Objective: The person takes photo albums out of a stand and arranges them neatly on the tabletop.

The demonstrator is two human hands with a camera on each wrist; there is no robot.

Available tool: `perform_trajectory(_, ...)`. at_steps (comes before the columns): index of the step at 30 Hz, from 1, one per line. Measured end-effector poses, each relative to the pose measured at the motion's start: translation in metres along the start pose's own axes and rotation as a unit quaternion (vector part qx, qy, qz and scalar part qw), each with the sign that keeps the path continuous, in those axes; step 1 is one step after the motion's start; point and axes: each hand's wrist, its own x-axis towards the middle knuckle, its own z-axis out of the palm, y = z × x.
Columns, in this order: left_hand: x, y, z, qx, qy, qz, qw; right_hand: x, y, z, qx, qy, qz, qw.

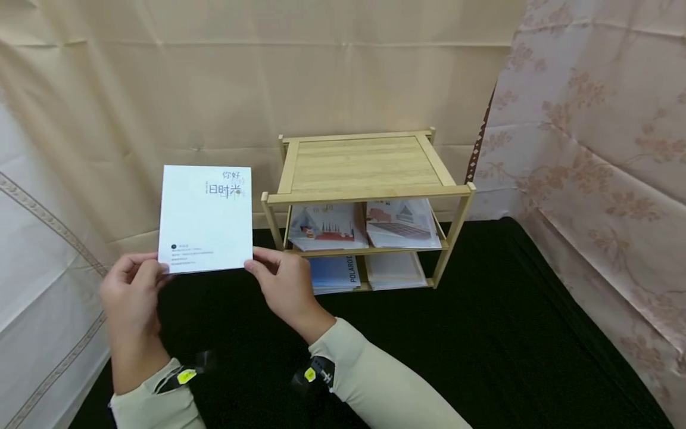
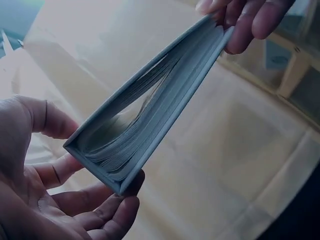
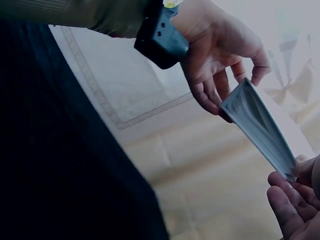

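Observation:
A white hardcover book point(image 1: 206, 223) with dark printed characters on its cover is held up left of the shelf, above the dark floor. My left hand point(image 1: 133, 292) pinches its lower left corner, thumb in front and fingers behind. At the lower right corner my right hand point(image 1: 286, 285) grips it the same way. From below, the left wrist view shows the book point(image 2: 150, 110) closed, its pages fanned slightly apart between stiff covers. In the right wrist view the left hand point(image 3: 220, 55) is at the spine end and the right hand point(image 3: 300, 200) at the other.
A light wooden shelf point(image 1: 370, 164) stands against the beige curtain point(image 1: 300, 71). Its middle tier holds illustrated booklets point(image 1: 332, 226), the lower one a blue "POLAROID" book point(image 1: 332, 273) and pale books point(image 1: 396, 271). Patterned cloth point(image 1: 600, 149) hangs at right, white cloth point(image 1: 43, 250) at left.

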Motion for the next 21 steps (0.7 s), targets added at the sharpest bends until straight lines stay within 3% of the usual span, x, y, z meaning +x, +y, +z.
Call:
perform_trajectory(4, 0.011, -0.014, 0.000, 0.061, -0.011, -0.026, 0.9977, 0.001, 0.018, 0.010, 0.006, 0.007, 0.054, 0.999)
perform_trajectory(8, 0.020, -0.027, -0.003, 0.127, -0.032, -0.055, 0.9899, 0.003, 0.034, 0.018, 0.011, 0.017, 0.101, 0.995)
perform_trajectory(12, 0.026, -0.039, -0.007, 0.190, -0.059, -0.091, 0.9758, 0.003, 0.049, 0.024, 0.014, 0.020, 0.131, 0.991)
perform_trajectory(16, 0.032, -0.053, -0.010, 0.228, -0.097, -0.118, 0.9617, 0.000, 0.065, 0.028, 0.001, 0.023, 0.147, 0.989)
perform_trajectory(21, 0.038, -0.072, -0.012, 0.266, -0.123, -0.141, 0.9457, -0.003, 0.079, 0.033, -0.018, 0.024, 0.168, 0.985)
